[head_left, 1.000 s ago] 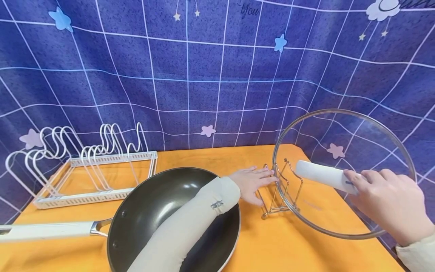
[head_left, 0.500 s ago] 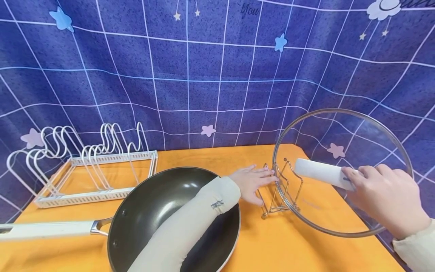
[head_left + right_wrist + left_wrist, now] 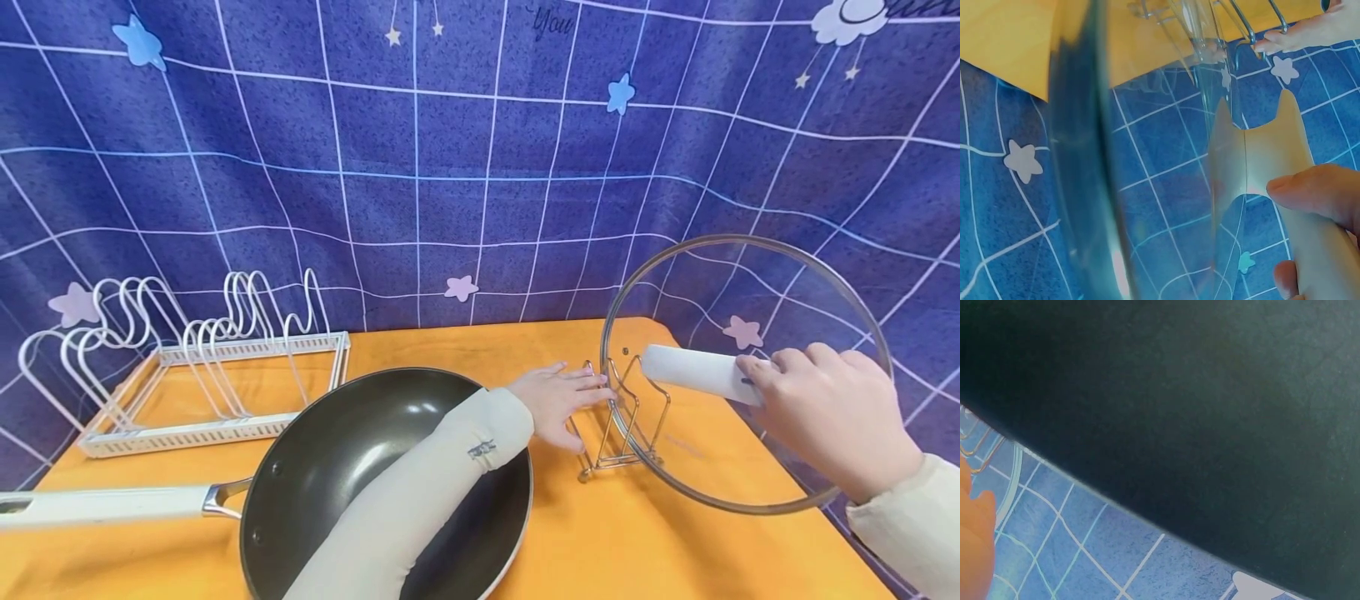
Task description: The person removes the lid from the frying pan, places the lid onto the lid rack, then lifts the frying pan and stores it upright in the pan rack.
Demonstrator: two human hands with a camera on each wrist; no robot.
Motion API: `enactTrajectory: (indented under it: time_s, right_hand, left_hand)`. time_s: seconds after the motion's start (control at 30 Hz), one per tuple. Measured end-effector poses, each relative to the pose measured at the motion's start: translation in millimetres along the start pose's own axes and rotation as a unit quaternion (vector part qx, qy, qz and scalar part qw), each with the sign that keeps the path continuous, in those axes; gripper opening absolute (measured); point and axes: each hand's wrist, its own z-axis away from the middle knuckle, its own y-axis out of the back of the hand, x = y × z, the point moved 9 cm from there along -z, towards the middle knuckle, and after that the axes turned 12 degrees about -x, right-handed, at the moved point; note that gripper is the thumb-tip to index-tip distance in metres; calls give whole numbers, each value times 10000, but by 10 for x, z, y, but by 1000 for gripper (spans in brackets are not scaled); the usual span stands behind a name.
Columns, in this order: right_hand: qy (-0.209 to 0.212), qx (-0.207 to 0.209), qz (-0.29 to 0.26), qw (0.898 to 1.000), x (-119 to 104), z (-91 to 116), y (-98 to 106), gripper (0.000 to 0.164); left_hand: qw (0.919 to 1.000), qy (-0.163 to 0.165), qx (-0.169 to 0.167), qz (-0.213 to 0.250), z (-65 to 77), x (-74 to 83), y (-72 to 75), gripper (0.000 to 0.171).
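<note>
A round glass lid (image 3: 712, 458) with a metal rim stands on edge at the right. My right hand (image 3: 828, 417) grips its white handle (image 3: 697, 372); the right wrist view shows the thumb along that handle (image 3: 1266, 162). The rim's left side overlaps a small metal wire rack (image 3: 619, 460). My left hand (image 3: 551, 404) rests at the rack's left side, fingers straight and spread, fingertips right at the wires and lid rim. Beneath the left sleeve sits a dark wok (image 3: 337, 450) with a white handle. The dark wok surface (image 3: 1166, 425) fills most of the left wrist view.
A white dish-style wire rack (image 3: 195, 433) with tall curved loops stands at the back left. An orange cloth (image 3: 420, 346) covers the table. Behind it hangs a blue curtain (image 3: 450, 208) with a grid and stars. The wok's handle (image 3: 112, 506) reaches the left edge.
My right hand has moved a little left and up, with the glass lid turning along with it. The left hand, wire rack and wok have kept their places.
</note>
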Motion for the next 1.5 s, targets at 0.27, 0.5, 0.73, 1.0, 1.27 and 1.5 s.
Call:
enactTrajectory:
  time_s: [0.27,0.5,0.73,1.0,1.27,1.5]
  right_hand:
    - [150,220,93,9996,-13,-93,-15,27]
    - [158,22,27,9999,-6,-136,-80,31]
    - [55,67,-48,10000,11,-185,-161,20]
    - [-114,-87,78,9999,15,-247,-242,26]
    - [-271,-369,100,9989,20,-305,-301,29]
    - [-440,-456,123,9979,17,-329,-342,36]
  left_hand:
    - [10000,28,36,-62,-6,-9,-13,84]
    - [9999,9,105,83,3,-15,-10,83]
    - [9999,28,101,45,0,-11,-37,85]
    - [9999,32,99,62,1,-6,-37,85]
    - [9998,24,55,185,2,-4,-32,82]
    - [9998,10,104,140,-5,-14,-31,81]
